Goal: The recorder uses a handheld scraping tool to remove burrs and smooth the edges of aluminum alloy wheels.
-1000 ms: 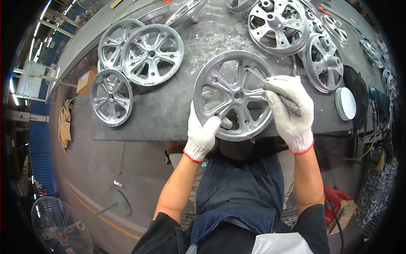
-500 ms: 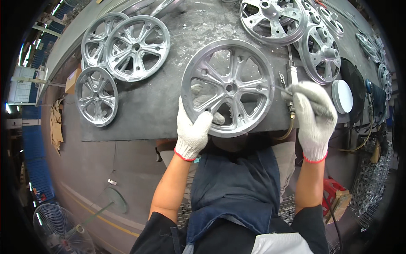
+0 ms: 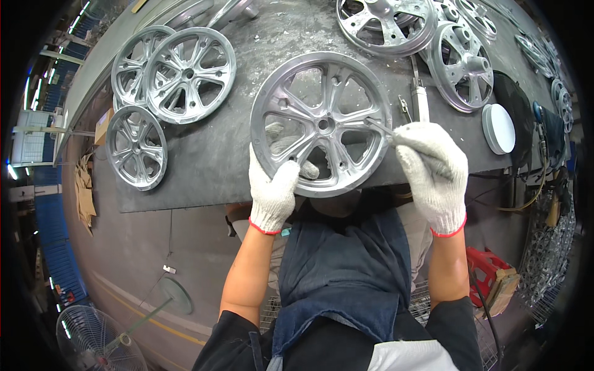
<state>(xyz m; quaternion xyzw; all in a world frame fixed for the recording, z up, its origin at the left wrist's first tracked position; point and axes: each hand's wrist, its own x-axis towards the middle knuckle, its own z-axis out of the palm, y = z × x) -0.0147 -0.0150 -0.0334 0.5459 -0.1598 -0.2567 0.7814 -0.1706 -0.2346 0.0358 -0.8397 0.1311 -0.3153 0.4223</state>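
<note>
A silver cast-metal wheel with a central hub hole and several spokes is tilted up above the bench's near edge. My left hand in a white knit glove grips its lower-left rim, thumb in front and fingers behind, partly seen through the openings. My right hand, gloved the same way, is closed around a thin metal rod-shaped tool. The tool's tip meets the outer end of the right-hand spoke, near the rim. Its handle end is hidden in my fingers.
On the dark bench, more wheels lean at the left and others pile at the right. An air tool lies beyond my right hand, near a white round lid. A fan stands lower left.
My right hand has moved left with the tool, bringing its tip from the wheel's rim onto the spoke. The left hand still grips the wheel; the whole view has shifted slightly.
</note>
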